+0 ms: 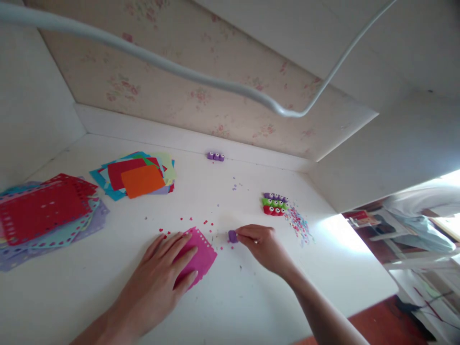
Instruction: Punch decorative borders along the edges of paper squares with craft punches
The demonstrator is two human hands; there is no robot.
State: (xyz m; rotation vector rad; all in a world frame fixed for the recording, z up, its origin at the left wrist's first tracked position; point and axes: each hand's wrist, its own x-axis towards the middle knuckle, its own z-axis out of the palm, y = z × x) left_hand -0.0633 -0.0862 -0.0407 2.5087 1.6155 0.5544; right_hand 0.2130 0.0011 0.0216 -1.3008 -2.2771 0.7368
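Two bare forearms run off the bottom edge of the view, over a white tabletop [251, 306]. The left hand [158, 273] lies flat, fingers spread and gripping nothing, on a magenta paper sheet [203, 258], hiding its left part; small holes line the sheet's upper right edge. Just right of the sheet, the right hand [262, 243] pinches a purple craft punch [233, 236] between thumb and fingertips, which cover its right side; whether it touches the tabletop is hard to tell. Pinkish-red cutouts [205, 222] lie scattered beyond the sheet.

At left, a pile of hole-punched sheets [43, 211], red uppermost, is cut off by the frame. A multicoloured confetti heap [300, 225] lies at right, beside rows of purple, green and red punches [275, 203]; any design or lettering on their round white spots is too small to read. Farther back sits a stack of coloured paper [143, 181], orange on top, mostly covering the sheets beneath. Three purple punches [215, 156] stand near the back wall's floral wallpaper [197, 96]. Far right, a pale blue cloth [427, 235] is blurred.
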